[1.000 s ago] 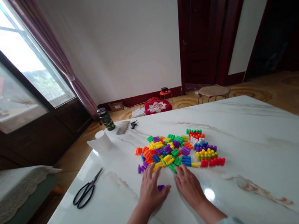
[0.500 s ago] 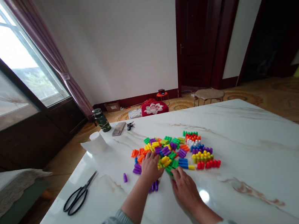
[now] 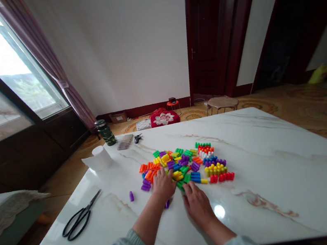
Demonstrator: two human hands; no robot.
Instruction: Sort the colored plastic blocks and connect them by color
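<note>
A pile of small bullet-shaped plastic building pieces in mixed colours lies mid-table, many joined side by side in short strips. My left hand reaches over the pile's near left part, fingers apart among orange and yellow pieces; the fingertips are partly hidden. My right hand rests on the table at the near edge, its fingers loosely spread beside green pieces. Partly behind my left wrist shows a purple piece. A single purple piece stands apart on the left.
Sorted rows of pieces line the pile's right side. Black-handled scissors lie on the left of the white marble-look table. Farther back are a paper roll, a camouflage flask, a blurred-out phone and keys.
My left hand has moved forward onto the pile, and a single purple piece has appeared on the left. My right hand stays at the near edge. The camera view has shifted slightly.
</note>
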